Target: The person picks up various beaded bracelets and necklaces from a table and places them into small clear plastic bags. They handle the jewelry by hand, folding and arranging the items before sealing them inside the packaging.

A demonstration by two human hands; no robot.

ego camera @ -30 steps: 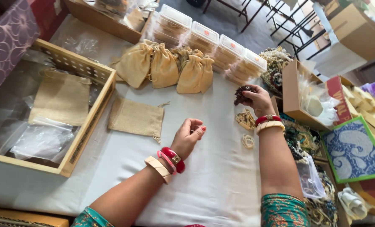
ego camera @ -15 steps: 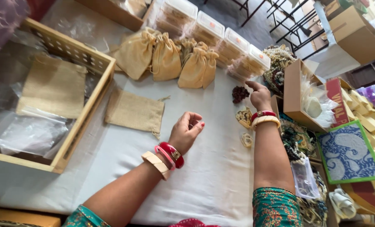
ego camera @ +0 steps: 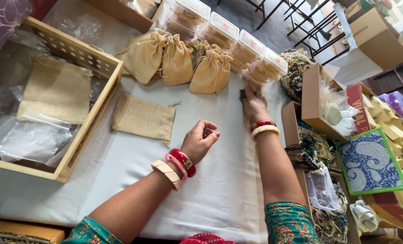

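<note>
Head-worn view, steeply down, close.

Flat pouch (ego camera: 142,119) on table (ego camera: 219,180) — crate (ego camera: 81,135) at left, filled pouches (ego camera: 179,61) behind, lidded boxes (ego camera: 237,43) beyond.

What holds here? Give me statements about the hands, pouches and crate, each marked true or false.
1. The right hand lies palm down on the white table. True.
2. The left hand grips the flat burlap pouch. False: it is empty, fingers curled, apart from the pouch.
3. Filled golden pouches stand in front of lidded clear boxes. True.
4. The wooden crate holds beads. False: it holds a flat burlap bag and clear plastic bags.
</note>
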